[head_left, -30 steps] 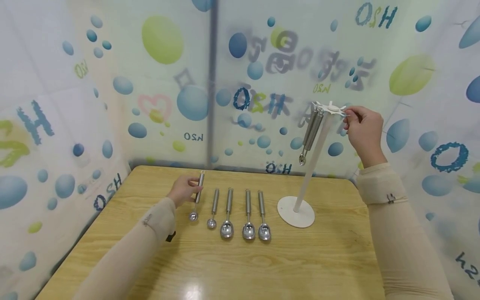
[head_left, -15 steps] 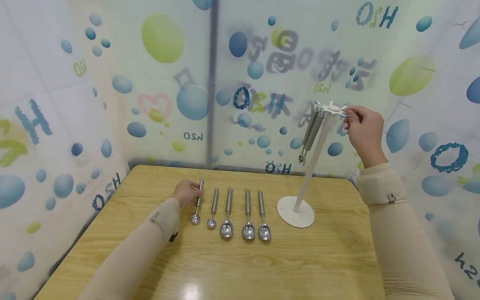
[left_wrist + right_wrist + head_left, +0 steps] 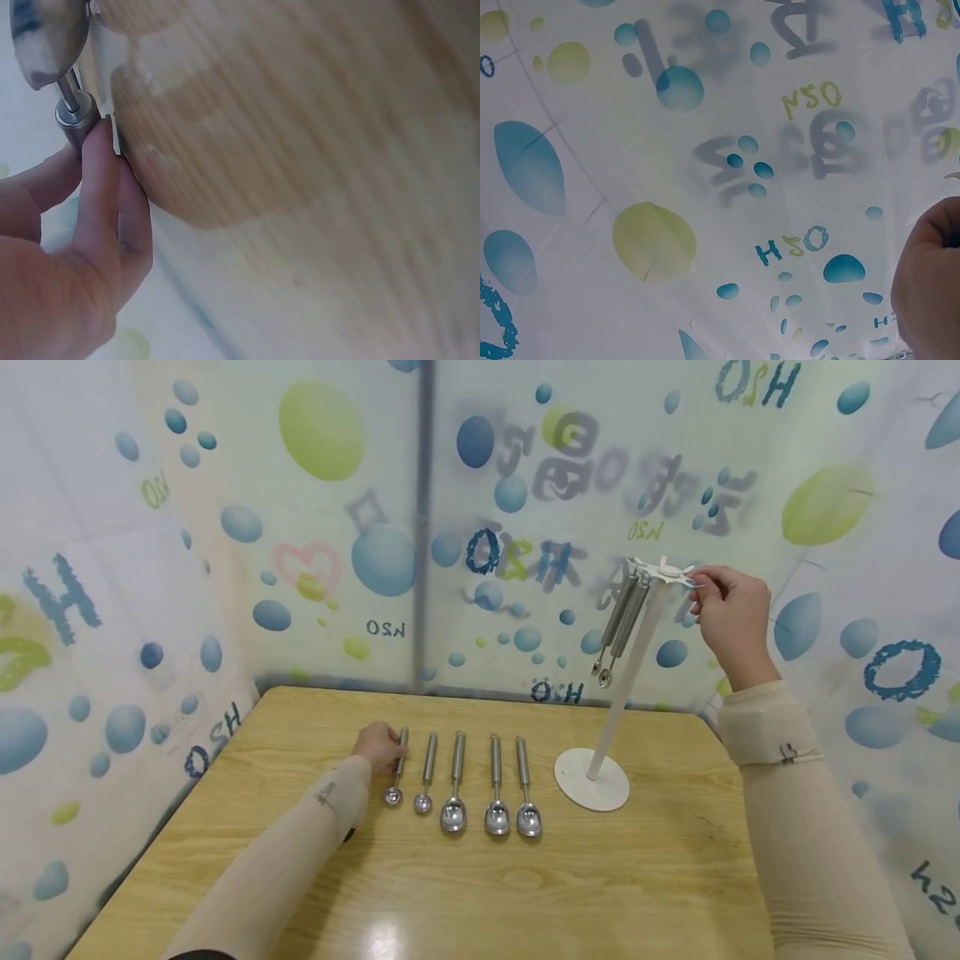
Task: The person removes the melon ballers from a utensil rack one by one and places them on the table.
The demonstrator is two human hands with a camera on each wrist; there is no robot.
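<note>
My left hand (image 3: pixel 378 747) pinches the handle of a small metal scoop (image 3: pixel 393 796) at the left end of a row on the table. In the left wrist view, thumb and fingers are round the scoop's handle (image 3: pixel 77 124). To its right lie another small scoop (image 3: pixel 423 803) and three larger scoops (image 3: pixel 453 816), handles pointing away from me. My right hand (image 3: pixel 731 618) pinches one arm of the star-shaped top of a white stand (image 3: pixel 670 572). Two slim scoops (image 3: pixel 627 614) hang from the top's left side. The right wrist view shows only part of the right hand (image 3: pixel 934 281).
The stand's round white base (image 3: pixel 592 779) sits on the wooden table (image 3: pixel 465 902), right of the row. Behind the table's far edge hangs a patterned curtain (image 3: pixel 360 485), which also encloses both sides.
My left hand has brought the small scoop down and slightly right, closer to the row. My right hand has stayed at the stand's top. The hanging scoops have shifted slightly apart at their lower ends.
</note>
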